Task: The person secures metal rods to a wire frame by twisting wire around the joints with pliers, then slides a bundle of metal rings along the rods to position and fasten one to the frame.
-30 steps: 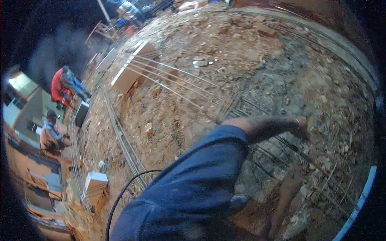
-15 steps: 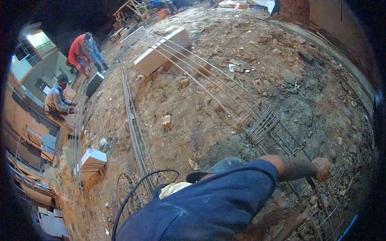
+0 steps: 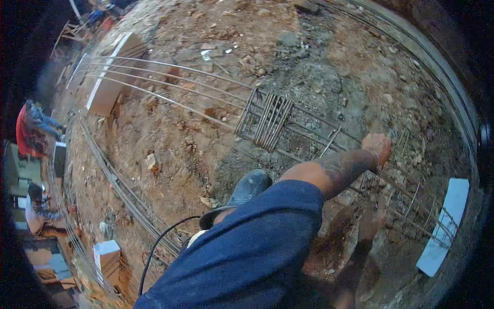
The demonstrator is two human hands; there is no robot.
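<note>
On rubble-strewn dirt point(image 3: 177, 198), we have left hand point(image 3: 378, 148) and shadowed right hand point(image 3: 372, 212) at the right-side rebar cage point(image 3: 272, 122), can't tell grips.

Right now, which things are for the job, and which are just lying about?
Probably for the job:
rods, near the left hand
metal loops around the rods
block under the rods

Seemingly just lying about:
stone
white scraps

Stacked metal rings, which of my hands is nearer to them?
Left. Your left hand is picture-right of the stacked metal rings; your right hand, dimly seen, is lower and farther.
</note>
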